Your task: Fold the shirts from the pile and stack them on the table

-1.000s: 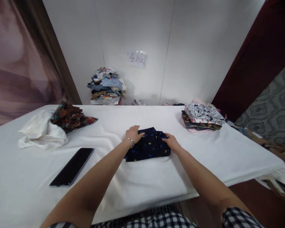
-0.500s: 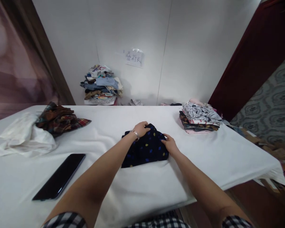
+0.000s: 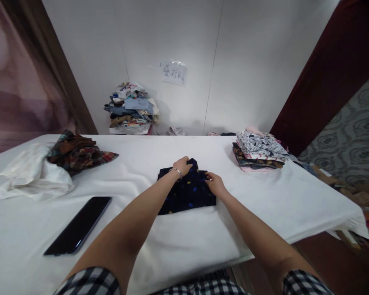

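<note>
A dark navy garment with blue and yellow spots, partly folded, lies on the white-covered table in front of me. Its far edge is pinched up by my left hand, which wears a silver bracelet. At the garment's right edge, my right hand has its thumb and fingers closed on the fabric. Some of the cloth's left part is hidden behind my left hand and forearm.
A black phone lies at left on the white tablecloth. Behind it are a crumpled white garment and a plaid one. Folded clothes are stacked at right; another clothes pile stands by the wall.
The garment's raised upper right part has come down and leftward under my hands. My right hand has shifted slightly left along its edge, while my left hand keeps its grip.
</note>
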Demonstrator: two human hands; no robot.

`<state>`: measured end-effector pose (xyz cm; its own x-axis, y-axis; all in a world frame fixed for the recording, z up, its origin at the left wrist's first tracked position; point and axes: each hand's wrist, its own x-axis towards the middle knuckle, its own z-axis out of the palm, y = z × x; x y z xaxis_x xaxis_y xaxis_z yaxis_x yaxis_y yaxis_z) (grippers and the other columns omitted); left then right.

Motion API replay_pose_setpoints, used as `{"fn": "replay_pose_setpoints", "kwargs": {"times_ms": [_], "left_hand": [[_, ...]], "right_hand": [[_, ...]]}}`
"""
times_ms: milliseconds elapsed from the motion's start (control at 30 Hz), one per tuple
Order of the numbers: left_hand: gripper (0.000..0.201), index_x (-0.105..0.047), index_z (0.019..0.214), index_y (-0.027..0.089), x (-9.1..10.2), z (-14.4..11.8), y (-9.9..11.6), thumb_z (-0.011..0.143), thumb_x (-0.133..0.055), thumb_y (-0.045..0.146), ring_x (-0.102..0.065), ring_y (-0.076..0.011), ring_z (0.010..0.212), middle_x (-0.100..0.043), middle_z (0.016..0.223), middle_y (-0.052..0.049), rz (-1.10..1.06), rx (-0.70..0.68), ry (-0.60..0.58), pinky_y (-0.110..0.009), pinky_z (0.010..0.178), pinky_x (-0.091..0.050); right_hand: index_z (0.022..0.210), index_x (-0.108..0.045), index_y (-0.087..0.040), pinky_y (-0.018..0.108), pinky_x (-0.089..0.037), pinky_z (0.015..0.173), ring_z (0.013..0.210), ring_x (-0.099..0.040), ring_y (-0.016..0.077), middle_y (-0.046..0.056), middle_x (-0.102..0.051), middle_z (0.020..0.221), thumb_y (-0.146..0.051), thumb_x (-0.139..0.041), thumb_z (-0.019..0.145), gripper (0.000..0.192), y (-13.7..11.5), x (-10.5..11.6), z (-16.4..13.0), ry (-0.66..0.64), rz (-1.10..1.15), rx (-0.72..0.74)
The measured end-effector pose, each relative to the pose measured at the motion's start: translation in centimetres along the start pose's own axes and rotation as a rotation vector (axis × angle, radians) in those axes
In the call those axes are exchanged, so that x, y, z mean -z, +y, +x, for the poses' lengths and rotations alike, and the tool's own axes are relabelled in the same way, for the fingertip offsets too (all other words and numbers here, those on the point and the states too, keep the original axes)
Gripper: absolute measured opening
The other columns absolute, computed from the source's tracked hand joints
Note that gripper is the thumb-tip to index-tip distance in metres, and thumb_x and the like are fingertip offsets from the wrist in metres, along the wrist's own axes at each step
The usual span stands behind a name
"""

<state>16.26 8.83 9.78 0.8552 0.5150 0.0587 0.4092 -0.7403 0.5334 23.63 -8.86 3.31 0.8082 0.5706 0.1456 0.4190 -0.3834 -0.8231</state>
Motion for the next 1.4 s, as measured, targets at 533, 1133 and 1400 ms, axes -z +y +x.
{"fn": "replay_pose_setpoints", "kwargs": {"times_ms": [533, 1133, 1400], "left_hand": [[0.055, -0.032, 0.141, 0.019, -2.0, -1.0, -0.4, 0.091, -0.037, 0.04, -0.026, -0.0239, 0.14, -0.029, 0.153, -0.012, 0.238, -0.104, -0.164, -0.048, 0.112, -0.02], [0.062, -0.042, 0.139, 0.02, -1.9, -10.6, -5.8, 0.09, -0.032, 0.057, -0.022, -0.0261, 0.142, -0.035, 0.15, -0.01, 0.28, -0.132, -0.112, -0.051, 0.114, -0.014], [0.067, -0.036, 0.141, 0.014, -2.4, -10.1, -7.9, 0.089, -0.037, 0.055, -0.015, -0.0301, 0.143, -0.022, 0.155, -0.014, 0.218, 0.075, 0.062, -0.051, 0.113, -0.017]], "right_hand": [[0.114, -0.065, -0.018, 0.04, -0.039, 0.101, 0.114, -0.054, 0.0237, 0.012, -0.061, 0.121, -0.025, -0.05, 0.084, 0.034, -0.5, 1.1, -2.0, 0.001, -0.221, 0.296], [0.144, -0.034, -0.015, 0.047, -0.017, 0.112, 0.142, -0.018, 0.0281, 0.01, -0.024, 0.154, -0.049, -0.037, 0.091, 0.063, -2.0, -2.5, -2.1, -0.364, -0.535, 0.259], [0.147, -0.029, -0.015, 0.042, -0.012, 0.114, 0.143, -0.016, 0.0247, 0.008, -0.019, 0.156, -0.049, -0.033, 0.092, 0.064, -1.5, -3.0, -2.8, -0.319, -0.526, 0.189]]}}
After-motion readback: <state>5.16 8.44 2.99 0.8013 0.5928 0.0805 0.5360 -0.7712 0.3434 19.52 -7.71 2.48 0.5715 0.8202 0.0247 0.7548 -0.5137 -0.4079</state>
